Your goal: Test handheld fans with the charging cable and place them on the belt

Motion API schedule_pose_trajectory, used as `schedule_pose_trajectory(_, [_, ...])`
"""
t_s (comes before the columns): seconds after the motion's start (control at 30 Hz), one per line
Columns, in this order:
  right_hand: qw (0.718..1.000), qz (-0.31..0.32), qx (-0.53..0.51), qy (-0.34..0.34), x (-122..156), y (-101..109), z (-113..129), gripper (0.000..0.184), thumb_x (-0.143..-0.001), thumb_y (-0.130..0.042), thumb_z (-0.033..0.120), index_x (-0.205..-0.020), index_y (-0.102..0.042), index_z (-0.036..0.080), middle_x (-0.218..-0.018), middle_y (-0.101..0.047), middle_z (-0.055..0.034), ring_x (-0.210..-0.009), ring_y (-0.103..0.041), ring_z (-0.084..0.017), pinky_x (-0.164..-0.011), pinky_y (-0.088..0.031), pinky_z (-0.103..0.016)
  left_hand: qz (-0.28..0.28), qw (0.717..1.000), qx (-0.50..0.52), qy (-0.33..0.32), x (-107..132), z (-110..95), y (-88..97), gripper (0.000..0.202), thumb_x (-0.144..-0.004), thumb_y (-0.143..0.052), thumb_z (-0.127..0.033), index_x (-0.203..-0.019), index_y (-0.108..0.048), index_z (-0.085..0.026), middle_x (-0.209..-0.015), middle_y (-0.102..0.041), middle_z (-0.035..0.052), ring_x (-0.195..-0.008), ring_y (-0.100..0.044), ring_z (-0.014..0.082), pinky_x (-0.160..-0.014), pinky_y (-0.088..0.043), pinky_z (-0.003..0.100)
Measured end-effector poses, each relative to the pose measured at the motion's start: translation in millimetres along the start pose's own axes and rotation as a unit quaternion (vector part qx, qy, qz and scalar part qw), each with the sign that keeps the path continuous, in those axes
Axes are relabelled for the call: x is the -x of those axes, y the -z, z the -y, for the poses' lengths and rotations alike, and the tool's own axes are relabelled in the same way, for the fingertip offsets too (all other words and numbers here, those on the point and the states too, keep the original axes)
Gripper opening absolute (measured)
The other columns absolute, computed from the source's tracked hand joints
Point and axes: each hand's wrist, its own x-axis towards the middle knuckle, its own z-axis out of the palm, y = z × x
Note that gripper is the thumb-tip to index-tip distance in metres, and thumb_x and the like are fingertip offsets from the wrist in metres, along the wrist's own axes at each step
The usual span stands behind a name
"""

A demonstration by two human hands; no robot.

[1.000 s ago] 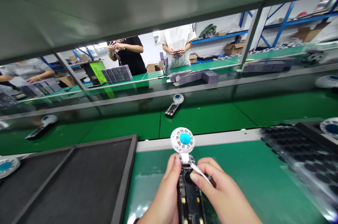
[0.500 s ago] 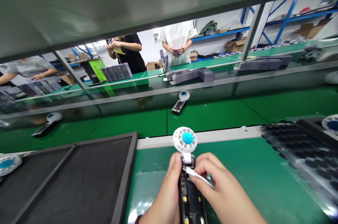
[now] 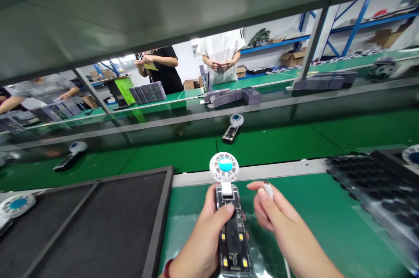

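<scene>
Left hand (image 3: pixel 207 230) clamped around handheld fan (image 3: pixel 233 234), above green table (image 3: pixel 327 212). Right hand (image 3: pixel 278 210), just right of fan and apart from it, pinches white plug (image 3: pixel 268 190). Dark tray (image 3: pixel 121 212) on left. Beyond: green belt (image 3: pixel 183 153), purple boxes (image 3: pixel 149 93), co-workers (image 3: pixel 221 51), blue shelving (image 3: pixel 357 27).

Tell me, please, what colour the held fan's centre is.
The centre is bright blue, clearest in head view.
</scene>
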Motion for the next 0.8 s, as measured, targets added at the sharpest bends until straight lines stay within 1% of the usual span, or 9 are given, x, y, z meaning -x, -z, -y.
schedule_pose_trajectory(0.1, [0.999,0.037,0.011,0.006,-3,7,2,0.039,-0.083,-0.030,0.058,-0.080,-0.044,0.022,-0.056,-0.022,0.0085,-0.047,-0.020,-0.011,-0.043,-0.021,-0.022,0.013,1.000,-0.018,-0.010,-2,-4,5.0,0.020,-0.079,-0.045,-0.026,-0.098,-0.040,-0.019,-0.068,-0.058,0.0017,-0.049,-0.056,0.0119,-0.046,-0.039,0.021])
schedule_pose_trajectory(0.17, [0.998,0.056,0.036,0.019,-3,8,3,0.043,-0.083,-0.028,0.059,-0.066,-0.039,0.021,-0.058,-0.025,0.0071,-0.049,-0.023,-0.011,-0.045,-0.023,-0.022,0.037,0.999,-0.018,-0.028,-2,-6,7.0,0.017,-0.081,-0.041,-0.024,-0.096,-0.042,-0.016,-0.067,-0.060,0.0041,-0.050,-0.057,0.0135,-0.048,-0.040,0.023])
schedule_pose_trajectory(0.23, [0.994,0.066,0.072,0.039,-1,8,3,0.040,-0.085,-0.030,0.053,-0.061,-0.034,0.022,-0.059,-0.029,0.0059,-0.053,-0.028,-0.012,-0.049,-0.027,-0.023,0.062,0.997,-0.013,-0.044,-2,-9,7.2,0.019,-0.083,-0.039,-0.022,-0.099,-0.044,-0.014,-0.068,-0.061,0.0054,-0.053,-0.058,0.0138,-0.052,-0.042,0.025])
schedule_pose_trajectory(0.33, [0.984,0.100,0.125,0.077,1,6,5,0.031,-0.085,-0.037,0.041,-0.061,-0.038,0.021,-0.061,-0.039,0.0044,-0.059,-0.037,-0.014,-0.057,-0.030,-0.024,0.080,0.995,-0.008,-0.050,1,-10,5.2,0.022,-0.082,-0.040,-0.019,-0.102,-0.047,-0.013,-0.077,-0.063,0.0078,-0.059,-0.060,0.0142,-0.055,-0.044,0.025])
schedule_pose_trajectory(0.43, [0.976,0.107,0.163,0.100,0,7,7,0.029,-0.086,-0.035,0.036,-0.060,-0.036,0.022,-0.060,-0.040,0.0043,-0.059,-0.037,-0.015,-0.056,-0.030,-0.024,0.077,0.995,0.028,-0.058,3,-10,4.2,0.022,-0.080,-0.045,-0.015,-0.101,-0.050,-0.016,-0.102,-0.060,0.0093,-0.080,-0.062,0.0211,-0.067,-0.048,0.031])
schedule_pose_trajectory(0.5, [0.973,0.094,0.179,0.108,-2,9,8,0.029,-0.086,-0.033,0.036,-0.060,-0.031,0.022,-0.059,-0.036,0.0050,-0.057,-0.034,-0.014,-0.053,-0.028,-0.024,0.079,0.992,0.063,-0.073,3,-9,5.1,0.025,-0.079,-0.047,-0.013,-0.103,-0.051,-0.017,-0.110,-0.057,0.0094,-0.101,-0.055,0.0263,-0.081,-0.045,0.038])
schedule_pose_trajectory(0.57, [0.970,0.096,0.191,0.116,-3,10,8,0.030,-0.086,-0.032,0.036,-0.060,-0.030,0.022,-0.059,-0.034,0.0051,-0.057,-0.033,-0.014,-0.053,-0.028,-0.024,0.081,0.991,0.070,-0.078,3,-8,6.9,0.028,-0.079,-0.048,-0.014,-0.107,-0.051,-0.017,-0.111,-0.057,0.0108,-0.113,-0.045,0.0268,-0.090,-0.039,0.040])
schedule_pose_trajectory(0.67, [0.963,0.126,0.203,0.129,-1,8,8,0.030,-0.086,-0.033,0.036,-0.061,-0.039,0.021,-0.063,-0.045,0.0033,-0.060,-0.041,-0.015,-0.057,-0.032,-0.025,0.089,0.992,0.046,-0.075,3,-8,9.4,0.029,-0.079,-0.049,-0.016,-0.107,-0.052,-0.016,-0.113,-0.057,0.0124,-0.116,-0.042,0.0274,-0.094,-0.034,0.041])
schedule_pose_trajectory(0.8, [0.954,0.154,0.212,0.145,0,7,6,0.029,-0.088,-0.032,0.034,-0.073,-0.053,0.021,-0.075,-0.058,0.0009,-0.071,-0.051,-0.016,-0.066,-0.038,-0.024,0.132,0.989,0.038,-0.060,1,-9,12.3,0.029,-0.078,-0.049,-0.018,-0.106,-0.054,-0.013,-0.113,-0.057,0.0152,-0.114,-0.043,0.0316,-0.095,-0.030,0.047])
